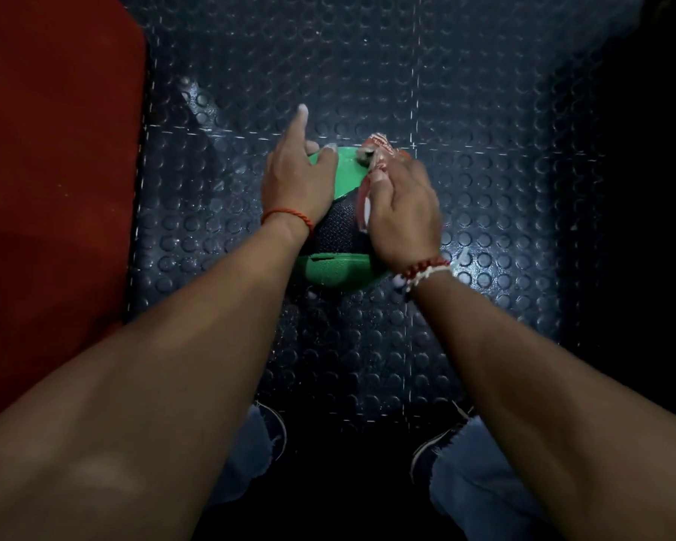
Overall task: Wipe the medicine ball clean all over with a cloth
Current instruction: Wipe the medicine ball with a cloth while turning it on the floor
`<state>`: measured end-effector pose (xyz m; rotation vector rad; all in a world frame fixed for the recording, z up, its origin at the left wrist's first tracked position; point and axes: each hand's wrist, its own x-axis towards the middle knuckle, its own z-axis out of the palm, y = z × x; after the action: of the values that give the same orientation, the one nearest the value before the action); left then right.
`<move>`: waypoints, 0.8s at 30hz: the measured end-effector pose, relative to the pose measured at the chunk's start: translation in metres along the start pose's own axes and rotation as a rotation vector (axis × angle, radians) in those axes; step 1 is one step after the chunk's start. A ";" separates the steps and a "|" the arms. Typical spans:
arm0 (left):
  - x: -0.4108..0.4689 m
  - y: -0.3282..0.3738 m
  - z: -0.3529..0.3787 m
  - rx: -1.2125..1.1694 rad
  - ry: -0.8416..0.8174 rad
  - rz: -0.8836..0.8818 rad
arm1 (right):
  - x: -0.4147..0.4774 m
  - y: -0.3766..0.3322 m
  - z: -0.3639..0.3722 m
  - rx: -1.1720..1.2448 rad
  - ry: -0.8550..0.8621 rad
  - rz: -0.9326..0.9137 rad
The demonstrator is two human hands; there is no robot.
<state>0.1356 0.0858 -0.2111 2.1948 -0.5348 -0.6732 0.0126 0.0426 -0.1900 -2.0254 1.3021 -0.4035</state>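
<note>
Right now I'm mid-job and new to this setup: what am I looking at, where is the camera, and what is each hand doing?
There is no machine here, just a person's two bare hands. The single picture comes from a camera worn on the person's head, looking down, so both forearms reach in from the bottom edge. The left hand rests on the upper left of the medicine ball, a green and black ball sitting on the dark studded floor; its fingers are fairly straight, one pointing away. The right hand grips a red and white cloth and holds it against the ball's upper right side. A red mat lies along the left. At the bottom you see the person's jeans and shoes.
</note>
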 end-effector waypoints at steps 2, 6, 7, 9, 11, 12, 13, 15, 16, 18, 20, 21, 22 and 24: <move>0.001 -0.002 -0.001 -0.033 0.002 -0.009 | 0.021 0.009 -0.007 0.051 -0.110 0.148; 0.004 0.001 0.002 -0.026 -0.004 -0.023 | 0.022 0.016 -0.006 0.178 -0.075 0.337; 0.005 0.002 0.002 -0.022 -0.005 -0.025 | 0.012 0.014 -0.003 0.161 -0.038 0.340; 0.007 0.002 0.002 -0.022 -0.005 -0.034 | -0.011 0.006 0.002 0.062 0.028 0.177; 0.008 -0.001 0.001 -0.016 -0.007 -0.032 | -0.020 -0.003 0.000 0.021 0.037 -0.015; 0.008 -0.002 0.000 -0.014 -0.004 -0.024 | -0.015 -0.006 -0.002 -0.003 0.017 -0.054; 0.008 -0.003 0.000 -0.013 0.001 -0.016 | -0.007 -0.005 -0.002 -0.040 -0.022 -0.061; 0.008 -0.004 -0.001 -0.024 0.004 -0.011 | 0.013 -0.002 -0.003 -0.072 -0.129 0.014; 0.008 -0.005 -0.001 -0.038 0.001 -0.012 | 0.023 0.000 -0.005 -0.038 -0.176 0.078; 0.008 -0.004 0.000 -0.055 0.000 -0.020 | 0.038 0.004 -0.007 0.051 -0.210 0.206; 0.009 -0.002 0.002 -0.054 0.001 -0.033 | 0.038 0.006 -0.011 0.090 -0.172 0.288; 0.009 -0.002 0.003 -0.059 0.002 -0.034 | 0.034 0.005 -0.011 0.115 -0.143 0.323; 0.009 -0.001 0.004 -0.062 0.003 -0.035 | 0.025 0.003 -0.009 0.125 -0.106 0.349; 0.010 -0.001 0.003 -0.054 0.000 -0.038 | 0.002 -0.001 -0.002 0.055 -0.017 0.280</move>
<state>0.1413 0.0793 -0.2170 2.1590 -0.4699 -0.6999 0.0130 0.0399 -0.1882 -1.7643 1.5209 -0.2873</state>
